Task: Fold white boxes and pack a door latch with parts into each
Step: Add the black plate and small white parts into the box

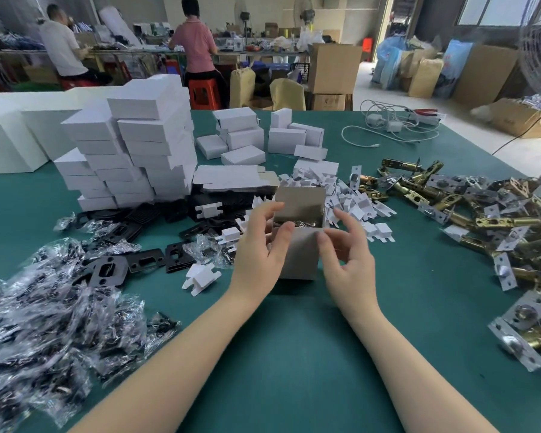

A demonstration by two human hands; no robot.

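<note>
From my remote seat, the green desk fills most of the view. On its far left stands a tall stack of closed boxes; along the right edge sprawls a heap of brass door latches, and at near left a heap of bagged parts with black plates beside it. A scatter of white card inserts lies just behind the work.

At the centre stands the open white box, upright on the desk, lid flap raised at the back; something metallic shows inside, though I cannot tell exactly what. My left hand holds the box's left side, thumb curled over the front rim and fingers up by the opening. My right hand is loosely curled, fingertips touching the front right corner; I cannot tell whether it truly pinches the card.

The step looks like closing the box. I would steady it with the left hand, check that nothing sticks above the rim, fold the side tabs inward first, then bring the lid down and tuck its tongue squarely so the card does not buckle.
</note>
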